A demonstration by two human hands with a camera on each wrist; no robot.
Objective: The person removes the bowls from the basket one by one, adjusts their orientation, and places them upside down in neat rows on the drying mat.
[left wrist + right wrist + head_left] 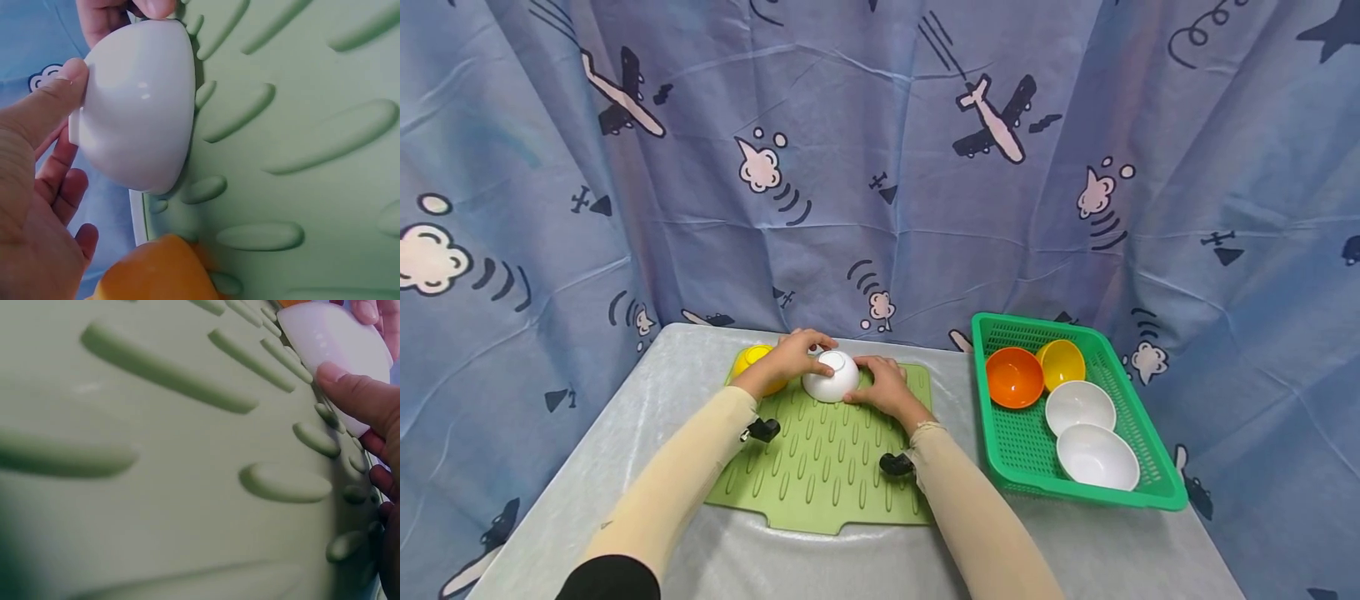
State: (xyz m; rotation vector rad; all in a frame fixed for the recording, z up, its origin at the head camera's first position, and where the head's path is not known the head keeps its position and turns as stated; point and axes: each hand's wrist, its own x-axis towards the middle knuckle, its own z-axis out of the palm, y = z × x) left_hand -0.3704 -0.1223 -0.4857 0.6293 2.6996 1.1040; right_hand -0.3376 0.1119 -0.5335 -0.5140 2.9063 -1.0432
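A white bowl (830,379) sits upside down at the back of the green drying mat (831,467), its foot ring facing up. My left hand (793,357) holds it by the foot, with the thumb on the curved side in the left wrist view. On the other side, my right hand (887,387) grips the bowl near its rim, thumb in front and fingers behind, as the right wrist view shows. A yellow bowl (752,357), also inverted, lies on the mat's back left corner, partly covered by my left hand and wrist.
To the right stands a green basket (1000,450) holding an orange bowl (1015,377), yellow bowls (1063,367) that look stacked, and two white bowls (1097,456), all facing up. A patterned blue curtain (865,167) hangs behind the silvery tabletop (760,567).
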